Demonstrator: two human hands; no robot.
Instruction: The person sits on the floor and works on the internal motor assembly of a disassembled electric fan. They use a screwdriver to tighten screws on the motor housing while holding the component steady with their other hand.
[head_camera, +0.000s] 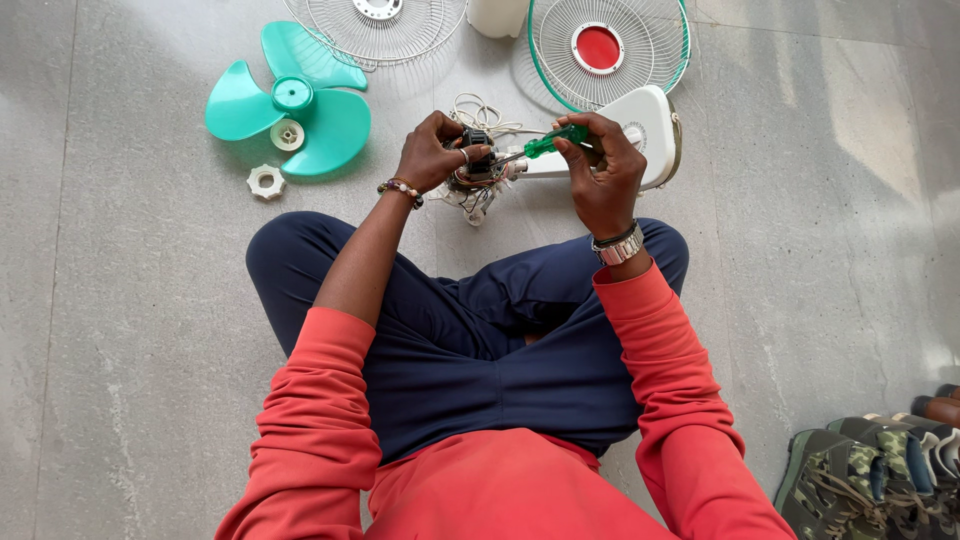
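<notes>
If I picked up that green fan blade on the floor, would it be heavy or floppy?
Probably light: the green fan blade looks like thin moulded plastic. It would likely stay fairly stiff, though the three broad blades might bend a little at their tips. Lying flat on the floor, it seems unlikely to roll, but its smooth surface might slide if pushed.

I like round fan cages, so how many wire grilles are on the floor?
2. One plain wire grille lies at the top, beside the green fan blade. The other grille, with a red centre, lies top right. Both are cut off by the picture's edge; more may be out of view.
</notes>
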